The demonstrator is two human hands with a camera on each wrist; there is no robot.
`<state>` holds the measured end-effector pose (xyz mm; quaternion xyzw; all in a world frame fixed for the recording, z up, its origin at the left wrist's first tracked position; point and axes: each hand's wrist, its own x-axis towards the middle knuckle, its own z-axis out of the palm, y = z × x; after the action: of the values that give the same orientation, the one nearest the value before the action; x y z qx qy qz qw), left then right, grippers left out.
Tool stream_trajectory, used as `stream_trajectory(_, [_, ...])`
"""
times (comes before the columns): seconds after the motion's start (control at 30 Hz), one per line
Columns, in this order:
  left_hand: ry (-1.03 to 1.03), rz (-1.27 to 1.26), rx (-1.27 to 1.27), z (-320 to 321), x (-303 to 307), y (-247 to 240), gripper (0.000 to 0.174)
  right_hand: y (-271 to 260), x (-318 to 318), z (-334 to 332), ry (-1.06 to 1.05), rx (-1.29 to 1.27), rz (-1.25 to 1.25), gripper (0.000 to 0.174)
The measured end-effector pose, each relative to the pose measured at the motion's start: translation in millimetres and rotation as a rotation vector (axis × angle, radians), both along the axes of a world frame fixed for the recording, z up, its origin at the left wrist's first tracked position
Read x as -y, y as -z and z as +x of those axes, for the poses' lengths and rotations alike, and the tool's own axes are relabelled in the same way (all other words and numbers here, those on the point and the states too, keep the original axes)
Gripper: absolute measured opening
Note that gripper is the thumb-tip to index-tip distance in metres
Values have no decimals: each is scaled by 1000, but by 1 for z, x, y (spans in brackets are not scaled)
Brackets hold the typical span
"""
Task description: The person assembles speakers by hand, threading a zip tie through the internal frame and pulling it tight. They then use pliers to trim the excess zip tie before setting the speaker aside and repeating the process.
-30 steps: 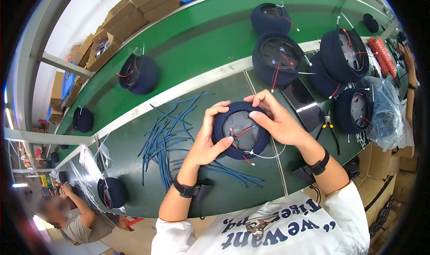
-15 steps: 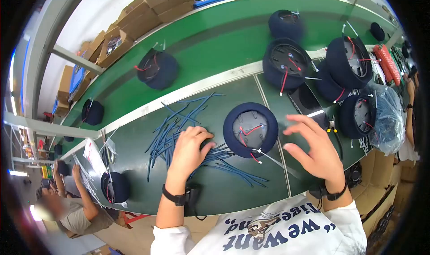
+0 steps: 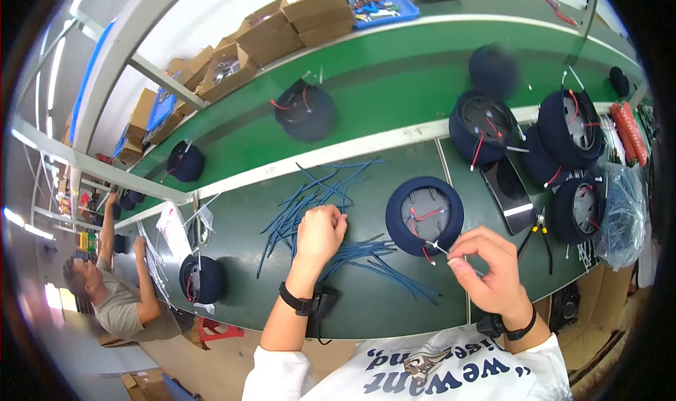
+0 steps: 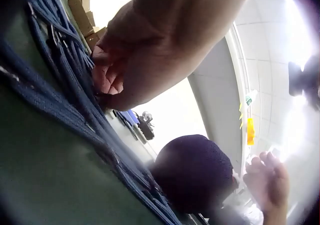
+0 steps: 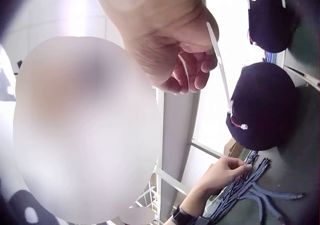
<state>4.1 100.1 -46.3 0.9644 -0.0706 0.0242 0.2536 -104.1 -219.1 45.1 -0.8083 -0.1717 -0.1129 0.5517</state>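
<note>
A round navy fabric-covered piece (image 3: 398, 225) lies on the bench, its grey plastic inside and red wires facing up. From its near edge runs a white cable tie (image 5: 223, 77), whose strap the right hand (image 3: 493, 271) pinches between thumb and curled fingers. The left hand (image 3: 320, 235) is over the pile of blue cords (image 3: 282, 225), left of the round piece. Its fingers are curled, and in the right wrist view thumb and fingertips pinch at a cord. The left wrist view has those fingertips right beside the cords (image 4: 65, 60), with the grip itself partly hidden.
Several similar navy pieces (image 3: 482, 130) stand at the right and along the green belt (image 3: 380, 91). A black phone (image 3: 508, 193) and yellow-black cutters (image 3: 539, 226) lie right of the work. Cardboard boxes (image 3: 267, 35) line the back. Another person (image 3: 123, 295) works at far left.
Both hands have let go of the round piece, which now lies on the bench. The left hand moved onto the blue cords, and the right hand took the cable tie. The head view has shifted.
</note>
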Motion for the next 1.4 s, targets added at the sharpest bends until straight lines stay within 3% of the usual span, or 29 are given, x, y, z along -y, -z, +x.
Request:
stream_trajectory(0.07, [-19,54,28,-2,-3,-8,17,-6,-7,1,-61,-58,43,8])
stream_trajectory(0.13, [40,-71,47,-4,-9,-29,13,-18,-14,0,-137,-289,26,5])
stream_trajectory(0.23, [75,-231,144,-32,3,-91,9,-13,-25,7,-412,-661,167,28])
stream_trajectory(0.3, [184,-375,85,-50,13,-107,8,2,-46,16,-555,-859,291,45])
stream_trajectory(0.33, [244,-448,55,-58,20,-110,8,27,-65,18,-540,-872,526,61])
stream_trajectory(0.4, [411,-509,-63,-72,33,-110,11,20,-88,28,-372,-993,1011,51])
stream_trajectory(0.5, [491,-616,-213,-77,49,-98,10,17,-85,34,-200,-696,1423,35])
stream_trajectory(0.53, [479,-670,-243,-77,52,-91,10,7,-75,36,-198,-646,1428,38])
stream_trajectory(0.63, [408,-844,-445,-73,51,-76,14,5,-43,34,-206,-482,1427,40])
stream_trajectory(0.73, [587,-850,-186,-52,59,-75,19,4,-28,32,-121,-325,996,40])
stream_trajectory(0.87, [621,-562,5,-31,68,-97,20,2,-23,24,42,-256,747,34])
stream_trajectory(1.0, [674,-594,37,-18,90,-109,24,13,-25,22,84,-124,483,21])
stream_trajectory(1.03, [714,-514,71,-15,93,-112,29,17,-15,27,41,5,228,16])
stream_trajectory(1.13, [814,-559,89,-10,106,-118,24,19,-19,33,66,148,176,13])
stream_trajectory(1.23, [834,-552,155,-5,105,-105,28,21,-17,28,52,-82,322,14])
stream_trajectory(1.27, [845,-543,157,-3,104,-102,33,21,-17,27,50,-129,360,14])
stream_trajectory(1.37, [816,-469,166,7,96,-102,59,8,-3,30,73,-91,52,12])
stream_trajectory(1.4, [763,-408,172,15,90,-108,74,11,-2,29,99,-147,175,11])
